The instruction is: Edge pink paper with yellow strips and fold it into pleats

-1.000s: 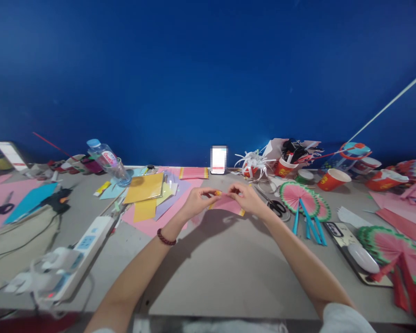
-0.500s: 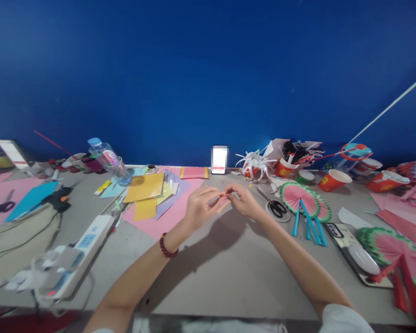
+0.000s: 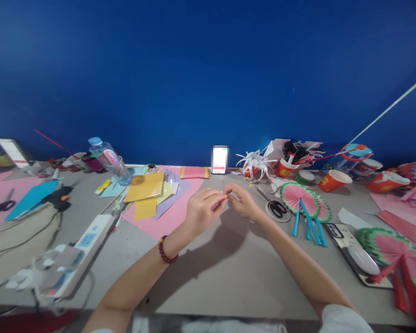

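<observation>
Above the grey table, my left hand (image 3: 204,208) and my right hand (image 3: 241,201) meet fingertip to fingertip. Both are closed in a pinch. Whatever they hold is mostly covered by the fingers and too small to name. A bead bracelet circles the left wrist. Pink paper (image 3: 180,206) lies just beyond and left of my left hand. Black-handled scissors (image 3: 277,208) rest to the right of my right hand, over a roll of white tape (image 3: 283,217). Close by is a pink paper fan (image 3: 293,196) with green edging and blue legs.
A phone (image 3: 219,159) stands against the blue wall. Yellow paper (image 3: 145,187) in a plastic sleeve and a tilted bottle (image 3: 111,162) are at the left, with a power strip (image 3: 86,249) nearer. Rightward are a red cup (image 3: 333,181) and a phone with a mouse (image 3: 363,259) on it.
My left hand has turned so its back shows more, and its fingers have curled in. The orange and yellow bit seen between the fingertips is now mostly hidden.
</observation>
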Demonstrator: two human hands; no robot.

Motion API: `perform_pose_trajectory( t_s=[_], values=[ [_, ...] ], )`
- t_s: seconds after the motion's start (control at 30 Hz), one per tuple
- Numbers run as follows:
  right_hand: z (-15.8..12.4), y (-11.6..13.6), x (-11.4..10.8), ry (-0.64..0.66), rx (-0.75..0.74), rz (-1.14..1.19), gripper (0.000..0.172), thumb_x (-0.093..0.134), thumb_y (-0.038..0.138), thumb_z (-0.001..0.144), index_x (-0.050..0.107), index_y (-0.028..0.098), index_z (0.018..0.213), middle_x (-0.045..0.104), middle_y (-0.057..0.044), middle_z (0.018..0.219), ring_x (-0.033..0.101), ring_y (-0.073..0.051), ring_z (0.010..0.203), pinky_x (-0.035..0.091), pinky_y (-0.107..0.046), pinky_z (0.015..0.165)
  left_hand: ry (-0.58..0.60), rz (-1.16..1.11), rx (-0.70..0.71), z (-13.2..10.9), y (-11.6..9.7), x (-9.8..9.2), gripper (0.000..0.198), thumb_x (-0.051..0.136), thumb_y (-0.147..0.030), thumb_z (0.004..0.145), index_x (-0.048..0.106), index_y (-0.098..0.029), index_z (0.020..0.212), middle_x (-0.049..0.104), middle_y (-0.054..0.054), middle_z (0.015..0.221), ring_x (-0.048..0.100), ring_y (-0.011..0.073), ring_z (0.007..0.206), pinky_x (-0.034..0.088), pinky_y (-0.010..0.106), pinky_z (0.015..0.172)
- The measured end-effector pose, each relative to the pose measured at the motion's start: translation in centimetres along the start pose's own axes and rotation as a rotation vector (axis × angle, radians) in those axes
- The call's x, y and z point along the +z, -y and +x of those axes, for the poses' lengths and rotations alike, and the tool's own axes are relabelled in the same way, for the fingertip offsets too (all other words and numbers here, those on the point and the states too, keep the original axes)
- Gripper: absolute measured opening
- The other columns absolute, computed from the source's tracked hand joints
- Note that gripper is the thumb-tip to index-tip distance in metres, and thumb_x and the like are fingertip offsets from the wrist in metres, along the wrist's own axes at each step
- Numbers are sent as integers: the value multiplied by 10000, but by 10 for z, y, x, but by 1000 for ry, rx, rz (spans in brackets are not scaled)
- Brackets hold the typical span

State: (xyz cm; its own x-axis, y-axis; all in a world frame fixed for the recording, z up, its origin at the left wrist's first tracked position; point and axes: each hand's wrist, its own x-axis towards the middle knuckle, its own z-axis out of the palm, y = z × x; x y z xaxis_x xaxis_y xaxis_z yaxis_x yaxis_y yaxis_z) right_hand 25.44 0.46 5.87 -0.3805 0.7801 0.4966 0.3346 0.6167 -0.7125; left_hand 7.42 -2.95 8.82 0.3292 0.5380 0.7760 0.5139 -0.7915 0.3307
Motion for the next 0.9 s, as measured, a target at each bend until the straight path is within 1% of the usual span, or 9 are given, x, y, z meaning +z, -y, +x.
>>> perform_pose_trajectory(
  t_s=[0.2, 0.33, 0.47, 0.53, 0.7, 0.8, 0.9],
  values=[
    [0, 1, 1, 7, -19, -1, 97, 474, 252, 877, 546, 207, 830, 605, -43, 821, 556, -174, 797, 444, -317, 768, 36, 2, 23, 1, -2, -1, 111, 517, -175, 862, 605, -195, 797, 668, 33, 779, 585, 144, 709, 468, 283, 674],
    [-2, 0, 5, 40, -37, -18, 100, 468, 204, 860, 567, 209, 851, 628, -47, 852, 567, -181, 832, 446, -329, 795, 71, -8, -3, 0, -2, 1, 153, 507, -155, 844, 545, -194, 701, 615, 25, 712, 539, 145, 701, 443, 274, 655],
    [-3, 3, 6, 85, -26, -34, 124, 467, 170, 843, 583, 212, 849, 638, -46, 857, 575, -184, 841, 451, -328, 796, 59, -7, -44, -2, -1, 2, 180, 504, -158, 834, 501, -199, 659, 556, 12, 657, 513, 148, 683, 427, 275, 638],
    [-3, 3, 6, 87, -28, -34, 127, 465, 167, 842, 583, 211, 849, 639, -45, 855, 579, -182, 832, 455, -320, 784, 59, -19, -50, -2, 0, 1, 165, 510, -164, 840, 514, -198, 678, 564, 13, 670, 516, 148, 689, 429, 276, 643],
    [-3, -2, 3, 2, -34, -25, 101, 476, 226, 870, 573, 205, 852, 626, -51, 840, 575, -182, 812, 455, -323, 768, 75, -80, -62, 0, 3, -1, 51, 560, -223, 859, 603, -203, 839, 652, 26, 829, 567, 145, 767, 460, 277, 702],
    [-2, -2, 2, -4, -33, -29, 107, 471, 231, 879, 568, 209, 838, 622, -48, 838, 570, -177, 808, 453, -322, 770, 91, -82, -94, 1, 4, -2, 92, 576, -284, 859, 624, -206, 858, 664, 28, 837, 581, 150, 772, 471, 287, 710],
    [-1, 1, 2, -3, -40, -22, 109, 470, 233, 877, 564, 208, 829, 622, -48, 829, 571, -177, 801, 455, -319, 764, 80, -90, -100, 1, 3, -3, 100, 574, -283, 858, 632, -203, 844, 670, 30, 828, 583, 149, 753, 475, 289, 703]
  ],
)
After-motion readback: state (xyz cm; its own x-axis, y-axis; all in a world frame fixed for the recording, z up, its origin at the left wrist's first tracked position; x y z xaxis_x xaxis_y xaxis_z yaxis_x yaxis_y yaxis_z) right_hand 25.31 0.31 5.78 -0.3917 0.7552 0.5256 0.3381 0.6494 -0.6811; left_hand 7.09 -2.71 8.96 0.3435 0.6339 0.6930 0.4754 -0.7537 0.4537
